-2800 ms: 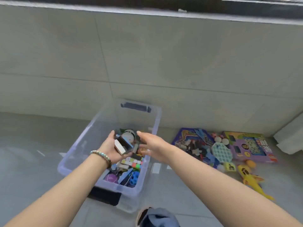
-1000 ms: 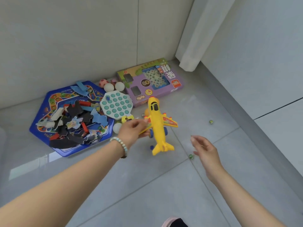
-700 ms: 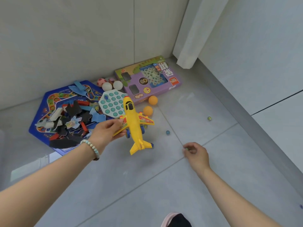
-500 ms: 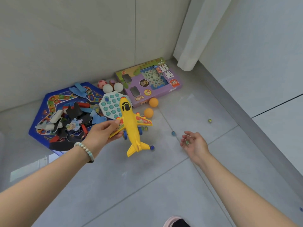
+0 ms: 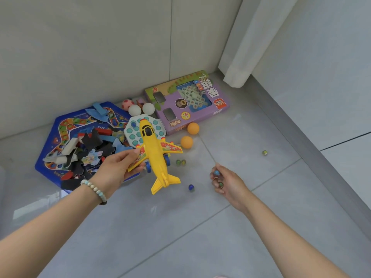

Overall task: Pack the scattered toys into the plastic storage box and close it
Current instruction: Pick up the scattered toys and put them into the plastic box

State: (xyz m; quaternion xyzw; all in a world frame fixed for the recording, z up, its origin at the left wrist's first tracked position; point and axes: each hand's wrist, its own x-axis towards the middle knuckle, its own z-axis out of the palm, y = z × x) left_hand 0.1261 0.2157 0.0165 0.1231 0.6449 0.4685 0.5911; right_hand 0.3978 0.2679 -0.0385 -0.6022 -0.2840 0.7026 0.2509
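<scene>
My left hand [image 5: 114, 167] holds a yellow toy plane [image 5: 155, 155] by its left wing, lifted above the floor. My right hand [image 5: 226, 183] pinches a blue marble [image 5: 216, 172] at its fingertips and keeps a green marble [image 5: 220, 184] in its curled fingers. More marbles lie on the floor: a blue one [image 5: 191, 187], a pair [image 5: 180, 162] by the plane's wheels and one far right [image 5: 264, 152]. Two orange balls [image 5: 187, 141] lie near a purple game box [image 5: 188, 103]. The storage box is out of view.
A blue hexagonal board [image 5: 60, 137] heaped with puzzle pieces lies at the left, with a white-and-teal peg board [image 5: 136, 131] on it. Two white balls [image 5: 141, 109] and a pink ball [image 5: 127, 104] sit by the wall. A curtain [image 5: 241, 47] hangs in the corner.
I turned away from the storage box to the toys. My left hand lifted the yellow plane. My right hand took a green marble, then a blue one, off the floor.
</scene>
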